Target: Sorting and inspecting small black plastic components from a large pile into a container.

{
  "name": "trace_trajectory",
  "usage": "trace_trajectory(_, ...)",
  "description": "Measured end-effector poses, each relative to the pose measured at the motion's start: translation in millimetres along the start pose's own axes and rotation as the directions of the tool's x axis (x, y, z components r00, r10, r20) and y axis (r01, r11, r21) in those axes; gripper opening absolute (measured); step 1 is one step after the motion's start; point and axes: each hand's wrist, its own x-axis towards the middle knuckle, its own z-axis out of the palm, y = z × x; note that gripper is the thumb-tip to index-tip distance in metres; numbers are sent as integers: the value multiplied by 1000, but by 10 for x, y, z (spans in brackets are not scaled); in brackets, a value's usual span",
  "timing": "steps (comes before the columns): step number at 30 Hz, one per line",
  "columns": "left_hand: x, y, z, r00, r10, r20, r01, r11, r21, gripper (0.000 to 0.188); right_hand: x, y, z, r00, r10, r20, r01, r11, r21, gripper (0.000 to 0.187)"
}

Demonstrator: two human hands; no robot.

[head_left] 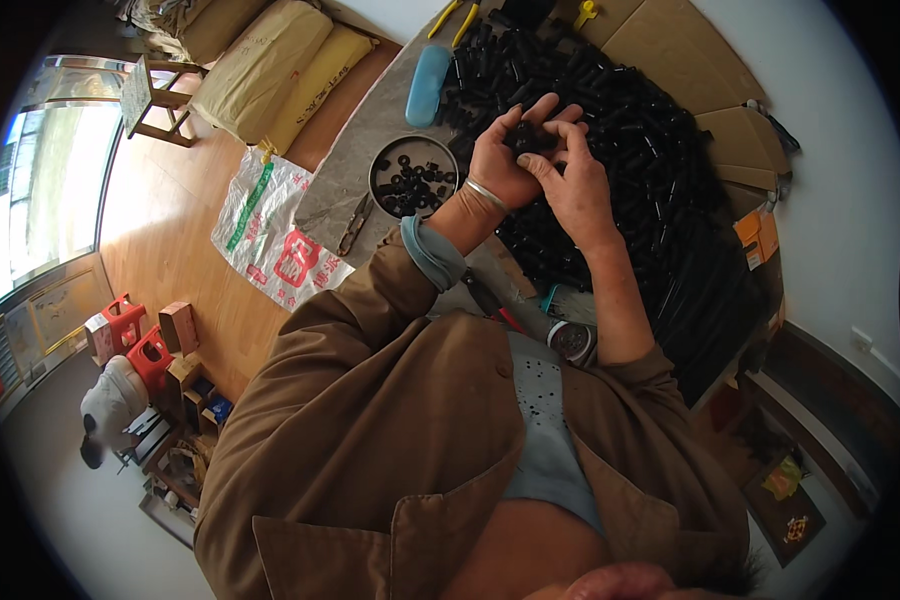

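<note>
Over the pile of black tubular parts [620,130], my two hands meet. My left hand [500,172], with a bracelet at its wrist, is palm up and curled around a small dark black part [526,138]; its exact kind is not clear. My right hand [578,190] closes on the same dark part from the right, thumb and fingers against it. Left of my left hand stands a round tin [372,178] holding several small black rings and caps [410,188]. A pair of scissors [354,226] lies beside the tin.
A blue case [428,87] and yellow-handled pliers [458,22] lie at the far side of the grey table [332,185]. Opened cardboard [660,50] borders the pile. Red-handled pliers [495,305] and a round container [570,340] are near my chest. A plastic bag [280,235] hangs off the left edge.
</note>
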Motion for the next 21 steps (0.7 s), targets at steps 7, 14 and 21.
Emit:
trace_trajectory(7, -7, 44, 39, 999, 41, -20, -41, 999, 25, 45, -52, -7, -18, 997, 68, 21, -68, 997, 31, 27)
trace_trajectory(14, -27, 40, 36, 999, 37, -34, -38, 998, -51, 44, -93, 91, 19, 1000, -10, -20, 11, 997, 78, 18)
trace_trajectory(21, -18, 54, 3, 999, 41, 18, -39, 994, -99, 46, -84, 156, -78, 964, 236, 122, -262, 771, 581, 17)
